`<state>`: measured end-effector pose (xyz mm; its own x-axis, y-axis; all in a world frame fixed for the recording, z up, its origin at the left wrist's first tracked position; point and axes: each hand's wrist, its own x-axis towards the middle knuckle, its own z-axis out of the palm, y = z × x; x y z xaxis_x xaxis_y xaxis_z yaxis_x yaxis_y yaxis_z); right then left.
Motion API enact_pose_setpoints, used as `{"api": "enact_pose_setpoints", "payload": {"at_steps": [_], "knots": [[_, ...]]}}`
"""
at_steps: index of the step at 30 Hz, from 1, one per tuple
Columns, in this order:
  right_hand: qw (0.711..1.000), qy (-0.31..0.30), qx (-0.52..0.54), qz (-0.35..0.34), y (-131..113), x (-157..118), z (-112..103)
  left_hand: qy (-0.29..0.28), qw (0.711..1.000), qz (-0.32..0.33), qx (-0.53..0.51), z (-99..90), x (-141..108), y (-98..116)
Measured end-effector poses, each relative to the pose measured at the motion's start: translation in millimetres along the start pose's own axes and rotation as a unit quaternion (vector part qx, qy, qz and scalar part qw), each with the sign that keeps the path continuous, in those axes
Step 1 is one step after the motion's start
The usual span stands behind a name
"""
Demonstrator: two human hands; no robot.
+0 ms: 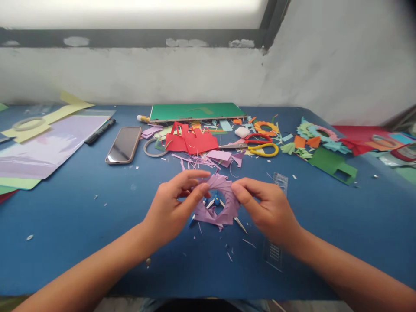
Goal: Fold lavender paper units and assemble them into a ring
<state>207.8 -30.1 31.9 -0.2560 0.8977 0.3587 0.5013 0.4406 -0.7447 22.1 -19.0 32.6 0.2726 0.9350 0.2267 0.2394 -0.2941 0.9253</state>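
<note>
A purple folded-paper ring [230,197], made of overlapping pleated pieces around a round opening, is between my hands above the front middle of the table. My left hand [175,203] has its thumb on the ring's upper left, with the index finger stretched along behind the top edge and the other fingers curled. On the opposite side, my right hand [264,208] pinches the ring's right edge between thumb and fingers. Beneath the ring lies a drawing compass [217,199] with a blue hinge; its metal legs are partly covered. A clear plastic ruler [273,253] is partly hidden under my right hand.
Behind the ring are paper scraps [221,156], red cut paper [195,141], scissors [260,148] and a tape roll [154,148]. A phone [123,145], marker [100,131] and purple sheets [55,145] lie left. Colourful paper rings [320,132] and green card [334,164] sit right.
</note>
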Motion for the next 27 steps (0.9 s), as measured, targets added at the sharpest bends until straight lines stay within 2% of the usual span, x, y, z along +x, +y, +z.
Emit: {"api": "enact_pose_setpoints", "payload": {"at_steps": [7,12,16,18,20,24,27], "knots": [[0.993,-0.106,0.046,-0.010,3.9,-0.2,0.4,-0.022,0.993,0.081,0.079,1.5,-1.7,-5.2],[0.988,-0.139,0.067,-0.025,5.7,-1.0,1.4,-0.038,0.980,0.153,0.125,-0.7,-2.8,-4.7],[0.985,-0.162,0.058,-0.025,7.7,0.0,3.3,-0.057,0.975,0.168,0.132,-2.1,-3.1,-6.8],[0.984,-0.164,0.056,-0.025,8.4,0.8,4.5,-0.070,0.977,0.154,0.127,-2.0,-2.6,-6.7],[0.986,-0.153,0.058,-0.022,7.9,1.4,4.9,-0.072,0.985,0.112,0.110,-1.5,-1.3,-5.1],[0.995,-0.083,0.054,0.002,4.7,1.3,3.2,-0.038,0.999,-0.019,0.008,-1.0,2.1,-0.9],[0.997,-0.054,0.045,0.023,3.9,0.7,1.7,-0.010,0.996,-0.071,-0.053,-1.1,3.4,-0.5]]}}
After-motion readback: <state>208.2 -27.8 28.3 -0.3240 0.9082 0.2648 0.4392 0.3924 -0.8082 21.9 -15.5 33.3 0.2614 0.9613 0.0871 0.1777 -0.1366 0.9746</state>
